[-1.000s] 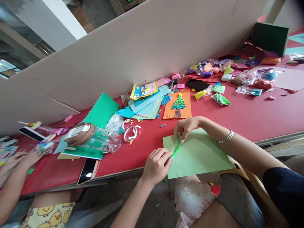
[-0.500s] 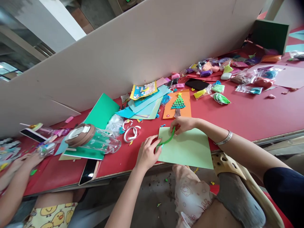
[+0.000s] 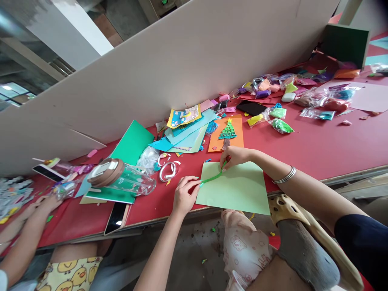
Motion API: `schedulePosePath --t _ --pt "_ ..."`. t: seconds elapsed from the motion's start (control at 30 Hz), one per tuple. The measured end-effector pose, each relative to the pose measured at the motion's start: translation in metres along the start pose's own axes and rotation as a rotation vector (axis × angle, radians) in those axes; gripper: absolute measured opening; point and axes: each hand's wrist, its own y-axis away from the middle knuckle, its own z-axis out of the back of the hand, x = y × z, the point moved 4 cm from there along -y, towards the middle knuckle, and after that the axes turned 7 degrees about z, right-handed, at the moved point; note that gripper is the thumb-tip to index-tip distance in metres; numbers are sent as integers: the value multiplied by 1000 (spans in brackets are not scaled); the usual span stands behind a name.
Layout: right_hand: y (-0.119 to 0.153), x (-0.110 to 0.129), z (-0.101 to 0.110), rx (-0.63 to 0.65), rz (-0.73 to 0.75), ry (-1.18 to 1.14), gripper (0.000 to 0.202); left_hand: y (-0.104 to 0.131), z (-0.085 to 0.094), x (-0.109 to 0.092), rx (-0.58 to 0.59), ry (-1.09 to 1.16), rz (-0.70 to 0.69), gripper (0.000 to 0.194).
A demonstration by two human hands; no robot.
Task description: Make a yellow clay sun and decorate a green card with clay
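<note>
Between my hands a thin green strip is stretched just over a pale green sheet of paper; whether it is clay or paper I cannot tell. My left hand pinches its left end at the sheet's left edge. At the other end, my right hand grips it with bent fingers, near the sheet's top edge. Something small and dark red shows at the right fingertips, too small to name. Just behind my right hand lies an orange card bearing a green tree with a yellow star.
A lidded clear cup lies on its side at the left, near a phone at the table edge. Coloured papers and bagged clay lie along the back partition. Another person's hands are at far left.
The green strip has gone from curved to nearly straight. My left hand has shifted slightly left, and the pale green sheet has slid a little left too.
</note>
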Motion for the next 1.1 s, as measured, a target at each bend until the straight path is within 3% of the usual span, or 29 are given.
schedulePosePath --t 0.2,0.43,0.63,0.83,1.1 --pt "1 -1 3 -10 12 42 25 1 6 0 98 80 64 10" --pt "2 0 3 33 7 113 27 0 3 -13 130 42 3 11" --pt "3 2 5 58 -14 165 27 0 -2 -17 137 -23 -1 22" --pt "6 -1 9 95 -127 125 35 4 -9 -15 104 -64 6 20" --pt "6 0 9 76 -148 118 36 2 -5 -19 105 -47 -51 23"
